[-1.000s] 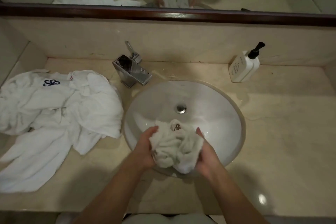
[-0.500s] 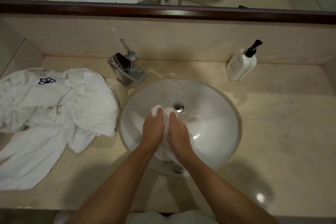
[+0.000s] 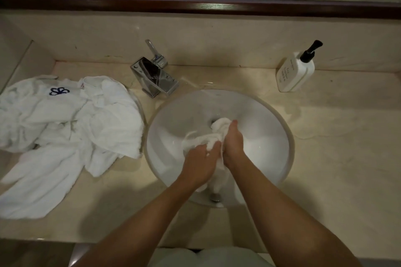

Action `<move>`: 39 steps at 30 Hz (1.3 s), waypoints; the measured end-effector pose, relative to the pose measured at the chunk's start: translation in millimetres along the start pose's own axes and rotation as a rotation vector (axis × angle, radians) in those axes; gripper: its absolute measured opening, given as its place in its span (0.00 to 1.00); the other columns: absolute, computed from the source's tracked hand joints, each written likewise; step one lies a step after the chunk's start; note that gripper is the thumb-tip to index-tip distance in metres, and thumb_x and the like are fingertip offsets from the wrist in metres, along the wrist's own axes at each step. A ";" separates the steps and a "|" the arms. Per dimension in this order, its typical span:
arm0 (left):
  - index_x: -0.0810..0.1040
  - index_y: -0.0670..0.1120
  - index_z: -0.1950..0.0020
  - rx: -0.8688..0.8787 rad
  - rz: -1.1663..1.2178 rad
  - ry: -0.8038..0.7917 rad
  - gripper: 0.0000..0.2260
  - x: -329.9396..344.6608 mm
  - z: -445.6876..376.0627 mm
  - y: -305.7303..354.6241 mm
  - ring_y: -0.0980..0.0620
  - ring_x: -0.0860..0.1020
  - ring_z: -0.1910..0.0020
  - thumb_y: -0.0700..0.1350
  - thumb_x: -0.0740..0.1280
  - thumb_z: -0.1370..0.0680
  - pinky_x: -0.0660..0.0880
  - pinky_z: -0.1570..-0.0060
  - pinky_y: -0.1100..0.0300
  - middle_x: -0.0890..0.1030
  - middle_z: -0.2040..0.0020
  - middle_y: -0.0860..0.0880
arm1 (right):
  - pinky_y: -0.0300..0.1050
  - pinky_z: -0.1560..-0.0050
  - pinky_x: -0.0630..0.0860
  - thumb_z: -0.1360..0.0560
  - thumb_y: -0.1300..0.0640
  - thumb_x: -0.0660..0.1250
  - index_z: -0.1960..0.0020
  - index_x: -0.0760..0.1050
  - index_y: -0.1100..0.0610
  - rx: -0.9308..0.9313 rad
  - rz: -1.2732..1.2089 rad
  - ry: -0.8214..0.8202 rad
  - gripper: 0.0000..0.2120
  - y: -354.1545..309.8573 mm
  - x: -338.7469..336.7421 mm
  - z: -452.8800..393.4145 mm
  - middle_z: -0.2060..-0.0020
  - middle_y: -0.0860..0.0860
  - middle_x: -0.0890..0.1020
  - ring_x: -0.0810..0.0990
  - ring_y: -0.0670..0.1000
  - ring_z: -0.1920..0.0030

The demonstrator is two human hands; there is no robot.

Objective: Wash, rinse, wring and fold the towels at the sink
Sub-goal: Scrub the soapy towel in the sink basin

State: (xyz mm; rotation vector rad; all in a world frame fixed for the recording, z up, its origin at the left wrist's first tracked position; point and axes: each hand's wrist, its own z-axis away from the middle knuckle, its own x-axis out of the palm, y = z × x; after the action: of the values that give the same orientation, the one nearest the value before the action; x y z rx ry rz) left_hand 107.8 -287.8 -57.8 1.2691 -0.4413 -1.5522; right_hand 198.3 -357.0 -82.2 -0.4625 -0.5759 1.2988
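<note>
**Both hands bunching a small towel in the basin**

We stand at a beige marble counter (image 3: 325, 158) with a dark wood-framed mirror (image 3: 195, 6) running along the wall above it. Our left hand (image 3: 200, 161) and right hand (image 3: 233, 147) are side by side in the round white sink (image 3: 271, 136), both curled round a small white towel (image 3: 208, 138) and gripping it between them. The towel is crumpled into a wad; part of it bulges out toward 12 o'clock past the right fingertips, covering most of the drain, and another part spreads toward 10 o'clock from the left hand. A strip of it shows between the two wrists, hanging down toward the near side of the basin.

At 11 o'clock from the sink, just beside its rim, stands the chrome faucet (image 3: 155, 78), its lever tilted up toward the wall. At 9 o'clock, on the counter, lies a heap of white towelling (image 3: 65, 136) with a dark blue embroidered emblem (image 3: 59, 91) near its far edge; the heap's right border reaches close to the sink rim. At 2 o'clock, well apart from the basin and against the back wall, a white pump bottle (image 3: 295, 71) with a black nozzle stands tilted in our wide-angle view. The mirror shows our hands and the heap reflected.
</note>
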 end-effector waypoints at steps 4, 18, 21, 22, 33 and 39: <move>0.82 0.38 0.47 -0.224 0.197 0.158 0.12 -18.9 -21.6 -35.9 0.45 0.78 0.53 0.37 0.61 0.24 0.72 0.54 0.60 0.81 0.52 0.44 | 0.60 0.41 0.74 0.17 0.38 0.50 0.34 0.75 0.63 0.227 -0.511 -0.136 0.31 8.2 -48.3 -4.5 0.41 0.65 0.80 0.78 0.65 0.40; 0.81 0.44 0.50 -0.494 0.439 0.060 0.18 1.9 -22.0 -15.9 0.47 0.82 0.55 0.55 0.57 0.17 0.77 0.51 0.54 0.84 0.52 0.44 | 0.49 0.54 0.78 0.20 0.48 0.66 0.51 0.74 0.58 -0.127 0.266 -0.085 0.12 61.4 -23.5 37.2 0.59 0.54 0.81 0.81 0.53 0.58; 0.80 0.47 0.48 -0.205 -0.009 0.051 0.21 10.3 -14.4 -5.9 0.48 0.79 0.51 0.56 0.51 0.16 0.75 0.46 0.52 0.82 0.50 0.46 | 0.51 0.55 0.76 0.19 0.51 0.64 0.59 0.73 0.57 -0.265 0.383 0.079 0.13 37.2 -14.0 19.9 0.62 0.55 0.79 0.78 0.54 0.59; 0.80 0.47 0.47 -0.175 -0.069 0.029 0.21 7.8 -15.9 -6.0 0.46 0.79 0.50 0.55 0.50 0.16 0.74 0.45 0.51 0.82 0.50 0.46 | 0.52 0.54 0.76 0.20 0.52 0.64 0.61 0.73 0.56 -0.256 0.382 0.101 0.13 32.7 -11.1 15.2 0.62 0.55 0.79 0.78 0.55 0.58; 0.80 0.43 0.41 -0.212 0.038 0.039 0.22 -3.9 -31.5 -13.3 0.45 0.79 0.45 0.53 0.50 0.15 0.74 0.42 0.53 0.82 0.44 0.41 | 0.52 0.51 0.78 0.20 0.51 0.62 0.60 0.76 0.54 -0.267 0.413 0.087 0.12 34.1 -1.5 17.6 0.62 0.52 0.81 0.79 0.54 0.58; 0.80 0.48 0.45 -0.048 0.062 -0.071 0.18 -1.4 -12.9 12.8 0.58 0.78 0.55 0.52 0.52 0.15 0.71 0.58 0.72 0.81 0.52 0.49 | 0.54 0.46 0.78 0.19 0.54 0.59 0.51 0.79 0.61 -0.183 0.384 0.262 0.13 9.1 2.4 -11.0 0.52 0.59 0.83 0.80 0.59 0.52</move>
State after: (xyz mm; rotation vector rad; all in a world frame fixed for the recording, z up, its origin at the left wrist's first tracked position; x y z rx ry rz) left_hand 125.0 -287.6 -51.9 1.1555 -0.4817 -1.5503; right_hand 198.8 -352.8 -96.0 -0.9144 -0.3976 1.5232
